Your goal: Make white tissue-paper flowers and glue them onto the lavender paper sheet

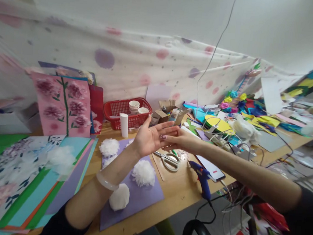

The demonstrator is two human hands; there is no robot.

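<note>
"On the purple sheet (148,201), what do we see?"

"We see white flowers (143,173), the ruffled kind, and a smoother round white piece (119,198) toward the sheet's near edge."

"And the hands?"

"Above the sheet's far right corner, we see the left hand (147,137) spread palm up, gripping nothing. The right hand (184,139) touches it from the sheet's right side, thumb laid over the left hand's inner side; whether it pinches anything there, we cannot tell."

"Right of the sheet?"

"We find scissors (166,156) just beside it, then a blue glue gun (203,179) and a phone (214,172), partly hidden by the right forearm."

"Elsewhere around it?"

"Beyond the sheet's far edge, we note an upright white roll (124,125) before a red basket (111,109) holding cups (134,106). To its left, we see coloured papers (63,197) overlapping, with a pink flower picture (52,96) propped behind them."
</note>
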